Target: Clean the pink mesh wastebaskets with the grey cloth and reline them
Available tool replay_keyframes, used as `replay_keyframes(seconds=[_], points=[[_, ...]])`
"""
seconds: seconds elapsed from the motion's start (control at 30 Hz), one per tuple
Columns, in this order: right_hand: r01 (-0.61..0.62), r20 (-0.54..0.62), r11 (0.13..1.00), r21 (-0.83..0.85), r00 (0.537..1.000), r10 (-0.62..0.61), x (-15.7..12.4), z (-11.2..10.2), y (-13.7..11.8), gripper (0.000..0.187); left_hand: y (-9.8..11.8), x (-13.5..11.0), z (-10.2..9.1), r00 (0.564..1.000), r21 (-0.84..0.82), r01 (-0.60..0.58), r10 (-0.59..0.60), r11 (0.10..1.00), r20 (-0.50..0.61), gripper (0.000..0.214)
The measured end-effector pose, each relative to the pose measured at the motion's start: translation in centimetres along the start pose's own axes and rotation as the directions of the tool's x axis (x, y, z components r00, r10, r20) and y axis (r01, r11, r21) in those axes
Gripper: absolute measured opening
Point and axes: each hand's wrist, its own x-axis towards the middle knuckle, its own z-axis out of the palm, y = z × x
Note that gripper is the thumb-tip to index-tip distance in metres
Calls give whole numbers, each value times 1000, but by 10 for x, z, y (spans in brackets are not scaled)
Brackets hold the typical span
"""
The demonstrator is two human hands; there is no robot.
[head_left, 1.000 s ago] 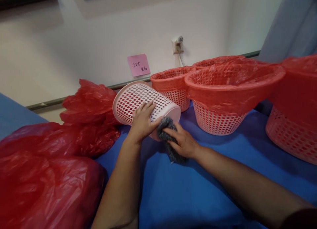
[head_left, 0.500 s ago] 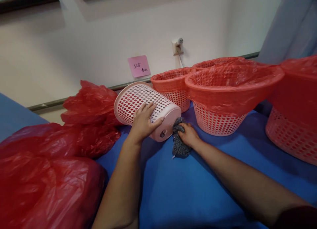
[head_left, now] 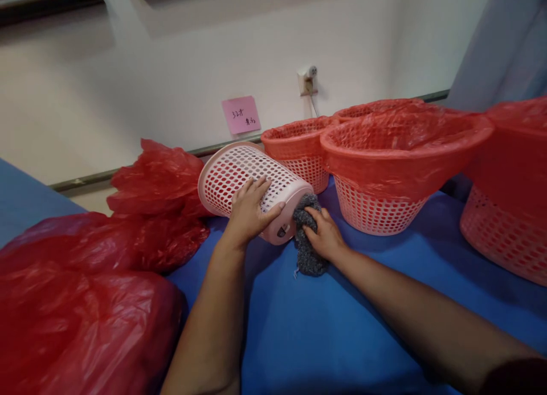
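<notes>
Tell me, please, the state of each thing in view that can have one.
Left hand: open, resting on the pale pink basket
Right hand: closed on the gray cloth
Gray cloth: bunched, against the basket's base
Pale pink basket: lying on its side
Lined baskets: upright, red liners over their rims
Red plastic: crumpled
Pink note: on wall, handwritten
Wall outlet: plugged into

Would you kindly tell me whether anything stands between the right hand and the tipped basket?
Only the gray cloth, which the right hand holds at the bottom end of the tipped basket; nothing else visible is between them.
</notes>
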Motion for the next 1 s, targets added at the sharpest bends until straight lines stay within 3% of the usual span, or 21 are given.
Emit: replay_keyframes(seconds=[0.07, 0.13, 0.23, 0.3, 0.37, 0.47, 0.57, 0.67, 0.77, 0.83, 0.9, 0.93, 1.0], points=[[-131, 53, 989, -65, 990, 134, 3, 1, 5, 51, 0, 0, 0, 1000, -1, 2, -2, 1000, 5, 67], [-140, 131, 985, -100, 980, 152, 2, 0, 5, 49, 1, 0, 0, 1000, -1, 0, 0, 1000, 0, 66], [-17, 150, 999, -34, 988, 22, -5, 0, 0, 47, 0, 0, 0, 1000, -2, -5, 5, 1000, -3, 67], [70, 98, 996, 59, 992, -76, -7, 1, -2, 47, 0, 0, 0, 1000, 0, -3, 3, 1000, 1, 68], [83, 10, 989, 123, 996, -85, -3, 2, 1, 48, 0, 0, 0, 1000, 7, -1, 1, 1000, 5, 69], [-109, -102, 982, 151, 987, 125, 9, 5, 14, 52, 0, 0, 0, 1000, 15, -3, 3, 1000, 5, 69], [-307, -3, 933, 186, 950, 313, 18, 11, 29, 49, -1, 0, 1, 1000, 9, -9, 9, 1000, 5, 69], [-347, 96, 917, 198, 938, 334, 19, 13, 32, 47, -2, 0, 2, 1000, 4, -4, 4, 1000, 1, 69], [-236, -31, 955, 177, 969, 246, 15, 7, 20, 54, -3, 0, 2, 1000, 10, 2, -2, 1000, -1, 69], [-33, -146, 989, 147, 988, 54, 12, -1, 8, 56, -2, 0, 2, 1000, 18, 1, -1, 1000, 1, 69], [157, -185, 981, 118, 974, -133, 12, -8, 0, 55, -1, 0, 2, 1000, 22, -2, 2, 1000, 3, 69], [196, -178, 974, 110, 968, -175, 12, -9, -1, 55, -1, 1, 2, 1000, 22, -2, 2, 1000, 3, 68], [138, -141, 986, 95, 982, -124, 14, -8, 2, 55, 0, 0, 1, 1000, 21, 2, -2, 1000, 2, 68]])
